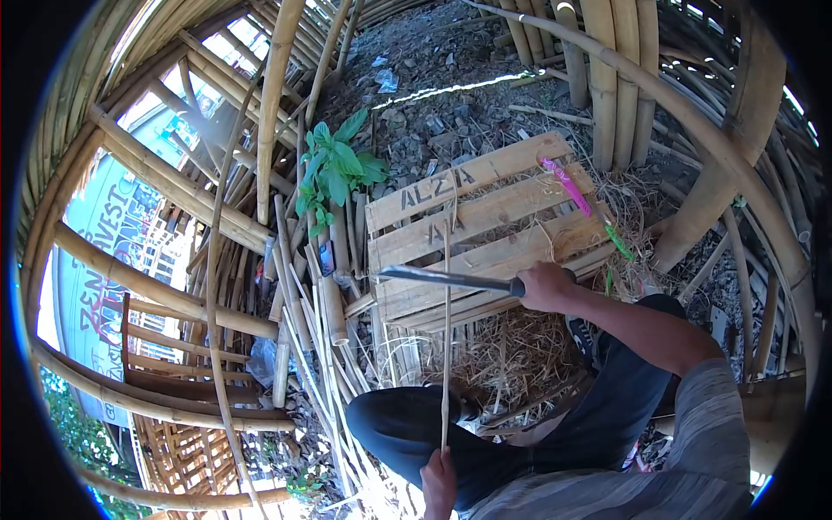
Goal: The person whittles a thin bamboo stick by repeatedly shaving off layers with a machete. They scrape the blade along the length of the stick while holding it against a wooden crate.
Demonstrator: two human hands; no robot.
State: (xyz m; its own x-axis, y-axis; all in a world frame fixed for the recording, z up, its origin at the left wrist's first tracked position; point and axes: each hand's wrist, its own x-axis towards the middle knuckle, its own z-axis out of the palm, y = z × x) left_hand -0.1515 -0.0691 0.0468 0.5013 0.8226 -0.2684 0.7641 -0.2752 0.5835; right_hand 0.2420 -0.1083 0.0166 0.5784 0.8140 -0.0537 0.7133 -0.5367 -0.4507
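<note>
My right hand (546, 288) is closed round the dark handle of a machete (451, 279), its long blade pointing left. The blade crosses a thin bamboo stick (446, 355) in this view. Low in the view, my left hand (438, 478) grips the lower end of that stick, which stands roughly upright across the picture. Behind the blade is a slatted wooden crate (485, 208) with dark stencilled letters. A pink strip (568, 186) and a green strip (617, 241) lie over its right side.
Dry shavings (520, 364) cover the ground by my bent legs. A leafy green plant (334, 169) grows left of the crate. Thin split bamboo sticks (303, 303) lean together at the left. Bamboo poles (165, 286) form a frame around the space, with a lettered banner (100, 286) beyond.
</note>
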